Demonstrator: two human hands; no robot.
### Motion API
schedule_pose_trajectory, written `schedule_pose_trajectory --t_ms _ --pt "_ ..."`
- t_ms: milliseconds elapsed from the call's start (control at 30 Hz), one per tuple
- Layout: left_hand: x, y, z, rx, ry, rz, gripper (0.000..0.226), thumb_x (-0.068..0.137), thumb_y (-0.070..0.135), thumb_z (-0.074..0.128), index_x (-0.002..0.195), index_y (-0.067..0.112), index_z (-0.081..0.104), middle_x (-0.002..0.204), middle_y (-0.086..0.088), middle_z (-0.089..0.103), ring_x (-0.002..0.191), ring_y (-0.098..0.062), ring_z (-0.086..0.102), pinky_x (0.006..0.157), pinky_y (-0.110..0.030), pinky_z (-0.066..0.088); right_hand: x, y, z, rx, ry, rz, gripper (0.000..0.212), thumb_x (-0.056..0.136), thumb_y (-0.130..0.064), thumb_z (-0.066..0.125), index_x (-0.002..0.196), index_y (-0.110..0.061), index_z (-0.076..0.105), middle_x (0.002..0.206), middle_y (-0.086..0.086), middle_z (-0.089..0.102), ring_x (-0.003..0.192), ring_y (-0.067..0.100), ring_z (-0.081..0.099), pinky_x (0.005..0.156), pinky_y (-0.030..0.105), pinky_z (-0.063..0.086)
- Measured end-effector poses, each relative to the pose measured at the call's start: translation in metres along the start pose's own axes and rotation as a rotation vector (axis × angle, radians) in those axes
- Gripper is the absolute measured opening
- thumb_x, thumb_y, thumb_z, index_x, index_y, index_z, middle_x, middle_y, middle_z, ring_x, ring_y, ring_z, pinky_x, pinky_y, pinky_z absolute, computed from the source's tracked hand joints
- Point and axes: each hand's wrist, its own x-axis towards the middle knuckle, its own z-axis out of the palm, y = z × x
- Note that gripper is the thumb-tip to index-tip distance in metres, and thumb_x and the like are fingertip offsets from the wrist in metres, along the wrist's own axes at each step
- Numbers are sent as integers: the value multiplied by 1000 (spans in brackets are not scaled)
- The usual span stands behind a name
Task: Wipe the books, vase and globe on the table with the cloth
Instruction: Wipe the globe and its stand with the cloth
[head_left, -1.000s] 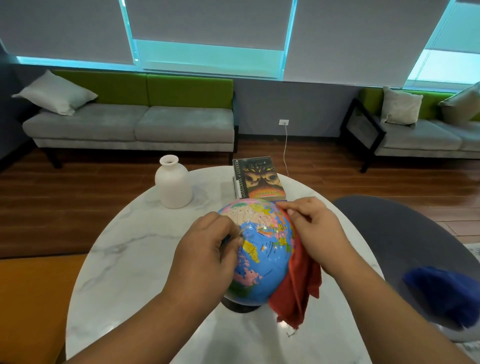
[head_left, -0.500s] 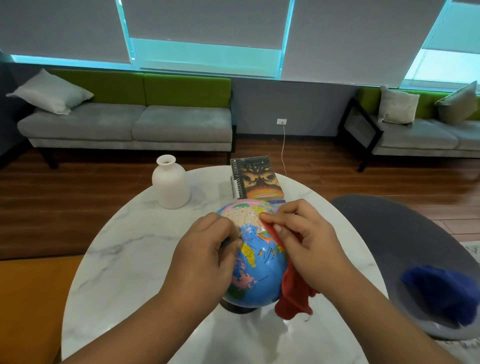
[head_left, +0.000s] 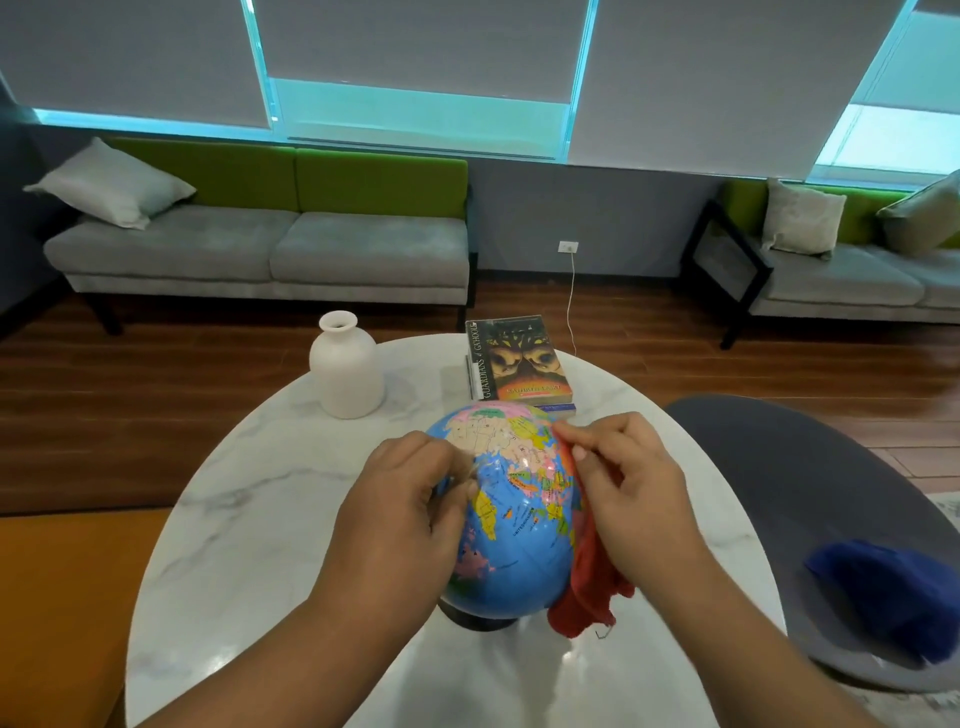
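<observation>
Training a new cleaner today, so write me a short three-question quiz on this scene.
1. True or false: the right hand holds the red cloth against the globe.
2. What stands left of the books? A) vase B) lamp C) mug
3. Short answer: which task things does neither hand touch?
Key: 1 true; 2 A; 3 the vase and the books.
</observation>
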Motion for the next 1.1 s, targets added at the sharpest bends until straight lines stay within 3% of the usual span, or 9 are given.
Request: schedule_pose_trajectory --t_ms 100,233,333,533,667,800,900,1000,1100 --pt "-1 1 3 -54 52 -42 17 81 18 73 76 30 62 88 21 62 94 -8 57 78 -16 45 -25 -6 9 -44 -21 -241 25 91 -15 56 109 -21 72 99 -13 53 96 2 57 86 11 44" --pt "1 0 6 -91 81 -81 18 82 26 73 75 35 58 91 19 58 94 -6 58 78 -26 50 -42 -2 16 -143 -65 -360 30 91 -18 52 116 -20 69 108 -10 52 98 15 57 84 30 50" --pt "4 1 6 -51 85 -92 19 81 21 74 82 33 58 88 16 58 90 -6 58 74 -31 52 -46 -2 18 -193 -72 -411 31 91 -19 51 117 -21 68 109 -12 51 97 17 56 83 30 49" --pt "5 4 7 -25 72 -96 16 82 16 72 74 25 60 85 14 61 86 -11 58 73 -35 51 -19 8 11 -46 149 -87 31 91 -12 52 103 -34 71 99 -14 54 97 -7 54 85 5 40" --pt "3 3 7 -34 56 -89 17 82 14 71 76 26 62 88 17 63 89 -7 59 74 -24 49 0 26 0 162 63 446 37 95 -7 51 87 -39 68 100 -13 64 98 0 60 93 25 50" --pt "4 0 5 -49 59 -87 17 82 12 72 76 25 63 88 16 64 87 -3 58 74 -18 48 -11 5 4 -14 88 114 30 93 -6 55 104 -30 70 100 -14 54 95 -12 53 82 1 39" --pt "5 0 7 -39 51 -77 16 82 11 71 76 23 62 88 15 64 87 1 55 73 -11 44 -18 -8 9 -69 -22 -182 27 91 -15 54 109 -24 72 103 -20 50 101 -6 52 85 5 41" --pt "5 1 8 -34 40 -72 17 83 11 70 75 24 60 88 15 64 89 2 55 74 -11 44 -12 -7 9 -92 -17 -158 27 93 -12 55 108 -26 73 104 -20 51 102 -5 52 85 5 42" --pt "6 2 8 -31 38 -72 19 84 14 69 75 27 59 89 16 63 91 -2 57 77 -18 49 4 5 4 -8 70 52 31 93 -5 56 101 -29 73 100 -16 56 96 -12 52 84 5 43"
